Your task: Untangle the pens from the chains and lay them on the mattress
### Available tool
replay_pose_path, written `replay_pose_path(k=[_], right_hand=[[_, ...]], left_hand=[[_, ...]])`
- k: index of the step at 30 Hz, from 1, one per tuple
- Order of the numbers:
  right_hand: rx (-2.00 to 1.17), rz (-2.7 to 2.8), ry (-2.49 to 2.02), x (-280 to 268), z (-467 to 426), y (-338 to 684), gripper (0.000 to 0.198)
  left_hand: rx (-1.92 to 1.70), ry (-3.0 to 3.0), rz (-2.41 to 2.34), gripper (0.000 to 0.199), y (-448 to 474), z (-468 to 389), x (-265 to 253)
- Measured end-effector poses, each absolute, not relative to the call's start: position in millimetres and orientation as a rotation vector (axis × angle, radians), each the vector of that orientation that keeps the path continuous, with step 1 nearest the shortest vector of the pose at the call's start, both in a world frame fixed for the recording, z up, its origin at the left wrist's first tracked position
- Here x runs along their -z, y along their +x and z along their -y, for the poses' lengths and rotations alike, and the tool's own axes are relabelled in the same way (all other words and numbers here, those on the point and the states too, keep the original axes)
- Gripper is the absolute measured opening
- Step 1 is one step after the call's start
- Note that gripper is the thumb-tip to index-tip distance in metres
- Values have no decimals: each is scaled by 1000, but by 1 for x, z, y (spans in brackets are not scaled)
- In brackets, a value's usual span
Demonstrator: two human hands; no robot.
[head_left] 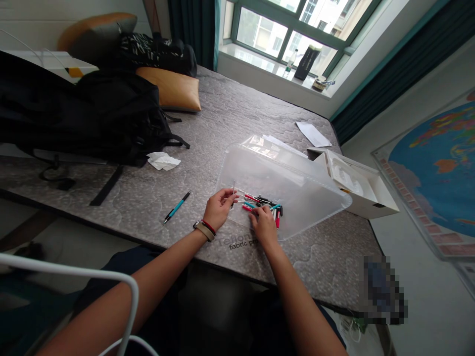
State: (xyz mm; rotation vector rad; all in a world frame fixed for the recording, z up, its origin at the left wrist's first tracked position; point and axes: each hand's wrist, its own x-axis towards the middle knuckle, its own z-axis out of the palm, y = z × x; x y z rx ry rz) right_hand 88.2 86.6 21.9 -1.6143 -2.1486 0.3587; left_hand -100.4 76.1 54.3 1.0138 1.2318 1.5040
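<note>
My left hand (218, 207), with a watch and a red band at the wrist, pinches a thin upright rod (233, 185) that looks like a pen refill. My right hand (264, 226) is at the near side of a pile of pen parts (262, 200) in red, black, teal and white. Its fingers are curled down among the pieces, and whatever they grip is hidden. The pile lies in a translucent plastic bin (308, 210) tipped on its side, its opening toward me. To the left of my left hand, a teal and black pen (177, 207) lies apart on the mattress.
The grey mattress (218, 113) serves as the work surface. A crumpled tissue (163, 160) and a black backpack (118, 109) lie at left, near a tan cushion (178, 89). Right of the bin stands an open white box (365, 190). A white tube (74, 267) crosses the lower left.
</note>
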Motion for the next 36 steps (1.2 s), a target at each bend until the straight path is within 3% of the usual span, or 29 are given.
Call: replay_pose_path(k=[10,21,28,36], right_hand=[[-414,2299,-1317,-13,-80,37,27],[-405,2349,-1452,-13,-87,39,18],[-451,2147,-1511,-25,-89,58,21],[-304,2052,-1720,-31,-107,83,23]], left_hand=[[-1485,1089,-1233,28,-103,-72,-52],[-1409,913,-1140,31,-103,-73,-50],[-1329,823,-1256,15,-106,-72,-50],[-1280,904,-1233,13,-108,-70,-48]])
